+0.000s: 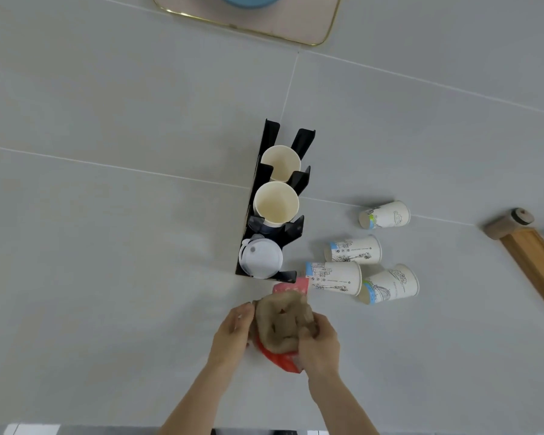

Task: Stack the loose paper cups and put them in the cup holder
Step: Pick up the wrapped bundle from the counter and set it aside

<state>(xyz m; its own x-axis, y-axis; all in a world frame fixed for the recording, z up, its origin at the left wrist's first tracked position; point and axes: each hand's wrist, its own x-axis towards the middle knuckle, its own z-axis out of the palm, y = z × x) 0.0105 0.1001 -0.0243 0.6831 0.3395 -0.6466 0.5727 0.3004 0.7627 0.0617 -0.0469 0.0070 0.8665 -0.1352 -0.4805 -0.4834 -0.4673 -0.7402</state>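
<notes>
A black cup holder (258, 186) stands on the grey surface with two stacks of paper cups (276, 202) and a stack of white lids (261, 257) in its slots. Several loose printed paper cups lie on their sides to its right: one far (385, 215), one in the middle (355, 250), two nearer (335, 277) (390, 284). My left hand (233, 331) and my right hand (319, 343) both grip a blurred brown crumpled item with a red cup-like piece (283, 324) below the holder.
A pink tray with a gold rim (311, 29) and a blue object (248, 0) sit at the far edge. A wooden piece (528, 255) lies at the right. Bare grey surface spreads to the left.
</notes>
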